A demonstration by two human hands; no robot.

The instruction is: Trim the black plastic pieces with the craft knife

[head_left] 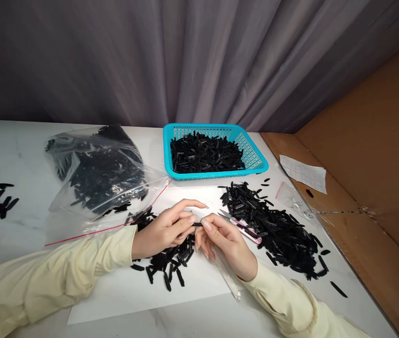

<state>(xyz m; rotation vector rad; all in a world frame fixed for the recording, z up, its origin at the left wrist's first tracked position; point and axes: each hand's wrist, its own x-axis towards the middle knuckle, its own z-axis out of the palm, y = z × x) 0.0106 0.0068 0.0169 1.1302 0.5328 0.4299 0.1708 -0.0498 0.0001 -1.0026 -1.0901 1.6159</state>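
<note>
A small, slim black piece [198,225] is pinched at its two ends between my hands, above a white sheet [114,303]. My left hand [167,225] grips one end with thumb and fingers, its index finger stretched out over the top. The other end is in the fingertips of my right hand [227,239]. Below and behind my left hand lies a loose pile of similar black pieces [171,263]. Right of my right hand, a pair of pink-handled scissors [246,231] lies partly under a larger pile of black pieces [280,230].
A blue basket [216,176] full of black pieces stands at the back. A clear zip bag [104,169] of them lies at left, with several loose pieces [0,202] further left. A paper slip [303,172] and cardboard [368,126] are on the right. Grey curtain [171,61] hangs behind.
</note>
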